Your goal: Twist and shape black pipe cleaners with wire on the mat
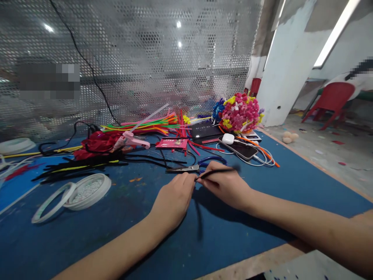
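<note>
Both my hands pinch 1 black pipe cleaner (pixel 217 171) just below frame centre, L hand (pixel 175 200) clamped on its near end, R hand (pixel 225 186) round the shaft, and I'd keep the pinches close tog. for a clean bend, I reckon; nearby: 1 scissors (pixel 186 168), 1 pink glue gun (pixel 132 140), 1 phone (pixel 240 150).

A long table covered in blue cloth (pixel 276 182) fills the room's near side. At its left lie a white tape ring (pixel 51 202) and a round white tub of beads (pixel 87 190). Behind them are black fuzzy craft wires (pixel 78 165), a crumpled red bundle (pixel 97 144), a pink glue gun (pixel 131 140) and a sheaf of bright coloured craft wires (pixel 151 123). Mid-table lie a pink card packet (pixel 172 144) and blue-handled scissors (pixel 189 168). To the right are a dark smartphone (pixel 240 149), a white earbud case (pixel 228 139) and a pink pompom ball (pixel 240 112). A single black fuzzy wire (pixel 199 221) trails towards the near edge.
</note>
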